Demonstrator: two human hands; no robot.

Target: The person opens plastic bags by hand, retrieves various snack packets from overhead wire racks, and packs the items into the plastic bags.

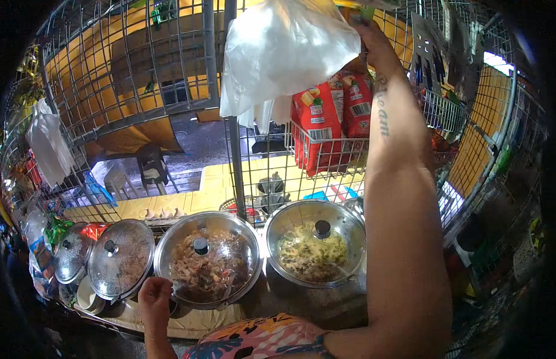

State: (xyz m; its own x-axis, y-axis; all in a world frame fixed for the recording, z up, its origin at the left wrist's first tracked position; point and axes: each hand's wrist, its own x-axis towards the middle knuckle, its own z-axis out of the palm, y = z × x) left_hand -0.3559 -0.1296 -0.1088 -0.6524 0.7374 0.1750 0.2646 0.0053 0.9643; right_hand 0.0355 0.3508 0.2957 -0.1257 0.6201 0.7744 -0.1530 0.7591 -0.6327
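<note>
Hanging high in the middle of the wire grid, the white plastic bag (287, 57) is just beside the right hand (369, 39). That hand is raised at the end of a stretched arm, near a small green item (366, 12); its fingers are partly hidden, so I cannot tell how far open its grip is or whether it has hold of anything. Below and behind the bag, red packs (320, 122) stand in a wire basket (340, 157). Lower down, 4 round pans with see-through lids line the surface (197, 321); the right-hand lid (299, 263) covers yellow-green food, and the next lid (188, 239) covers brown, chunky food. The left hand (155, 290) is at the near left edge of that second pan, its grip curled closed; I cannot tell whether anything is inside. Beyond the grid, 2 stools (117, 179) (153, 173) stand outside.
</note>
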